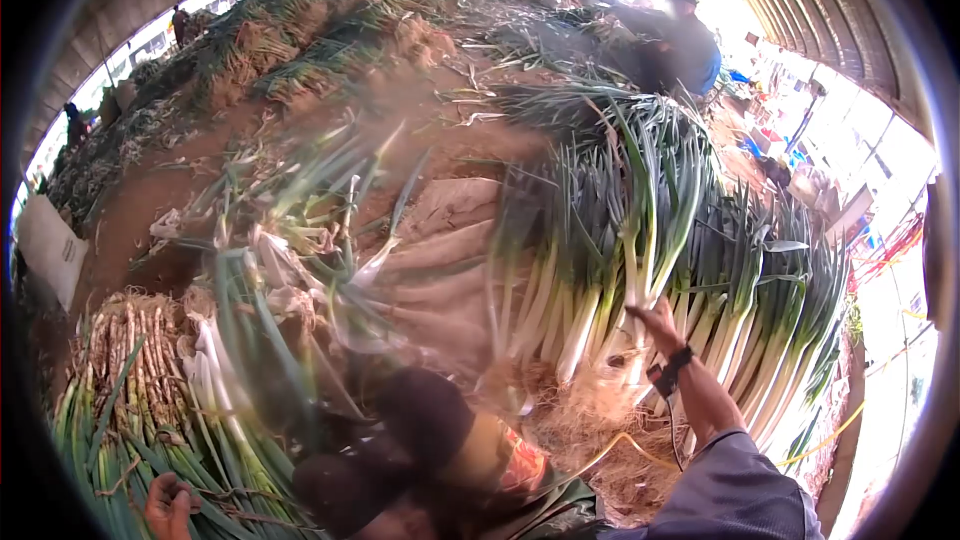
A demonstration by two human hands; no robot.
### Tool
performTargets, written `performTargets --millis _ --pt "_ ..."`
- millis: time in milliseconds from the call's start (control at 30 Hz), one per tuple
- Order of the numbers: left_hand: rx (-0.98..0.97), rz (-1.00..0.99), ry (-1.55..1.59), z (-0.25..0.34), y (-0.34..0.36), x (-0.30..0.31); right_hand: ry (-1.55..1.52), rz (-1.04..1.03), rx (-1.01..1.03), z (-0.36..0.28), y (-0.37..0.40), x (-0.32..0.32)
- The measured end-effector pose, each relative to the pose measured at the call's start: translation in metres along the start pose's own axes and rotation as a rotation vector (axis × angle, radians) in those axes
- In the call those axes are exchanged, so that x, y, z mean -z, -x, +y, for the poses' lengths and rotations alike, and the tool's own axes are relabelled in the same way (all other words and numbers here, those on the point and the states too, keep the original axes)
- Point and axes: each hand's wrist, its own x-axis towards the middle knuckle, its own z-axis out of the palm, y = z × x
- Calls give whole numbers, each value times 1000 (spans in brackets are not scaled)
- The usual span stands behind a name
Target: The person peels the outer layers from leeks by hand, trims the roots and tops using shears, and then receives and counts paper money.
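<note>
My right hand (pixel 660 328), with a dark band on the wrist, touches the white stalks of a green onion bunch (pixel 650 250) at the right. Its fingers reach around the stalks, whose roots hang near a tangle of fibres. At the bottom left, my left hand (pixel 172 506) has curled fingers beside the green leaves of a bundle tied with string (pixel 130 380); whether anything is between them is too small to tell. Peeled white stalks (pixel 215 370) lie next to that bundle.
Long rows of onions (pixel 790 310) line the right side. Loose leaves and stalks (pixel 290 240) cover the middle left. A person (pixel 690 50) in dark clothes is at the back right. A yellow cord (pixel 825 437) runs at the lower right.
</note>
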Motion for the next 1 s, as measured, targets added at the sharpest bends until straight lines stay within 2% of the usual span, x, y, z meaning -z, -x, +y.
performTargets --millis 67,133,233,267,300,333,367,400,467,500,533,567,633,667,700,767,800,833,867,900,933,1000 --pt "-17 -45 -83 4 0 -1 277 -46 -54 47 4 2" --pt "7 -50 -186 2 -1 -3 326 -163 -59 24 20 12" --pt "84 -22 -174 27 10 -14 335 -75 53 -10 25 7" --pt "121 -4 -142 35 15 -18 284 -96 160 -39 32 5" --pt "29 -75 -231 -4 -2 -14 268 -105 206 -42 23 -3" --pt "44 -75 -249 -2 0 -16 253 -118 250 -61 23 -12" --pt "59 -75 -267 1 2 -17 50 -141 289 -77 30 -21" --pt "74 -77 -282 2 3 -20 96 -292 276 -53 5 -34" --pt "46 -102 -203 -16 0 -22 -75 -365 230 -90 18 -53" --pt "39 -98 -227 -20 0 -23 -56 -513 293 -85 9 -61" --pt "33 -92 -253 -24 0 -24 -19 -493 278 -95 17 -68" --pt "0 -139 -42 -60 -9 -25 60 -506 245 -105 23 -73" --pt "-63 -47 -92 -74 -9 -29 231 -533 248 -114 32 -87" --pt "-91 0 -120 -81 -9 -32 510 -501 344 -116 38 -84" --pt "-83 -75 64 -90 -12 -38 785 -481 392 -121 50 -84" --pt "-48 -138 416 -118 -19 -41 860 -559 504 -84 45 -80" --pt "-16 -107 456 -118 -16 -41 870 -461 593 -60 47 -77" --pt "12 -112 472 -107 -13 -37 1031 -637 310 -63 40 -81" --pt "-21 -99 476 -118 -17 -38 1002 -585 337 -64 48 -77" --pt "-32 -47 371 -127 -23 -40 890 -456 569 -18 36 -82" --pt "-42 -13 272 -130 -26 -40 977 -504 496 -26 37 -84" --pt "-24 -1 238 -112 -30 -39 917 -305 651 6 33 -92"
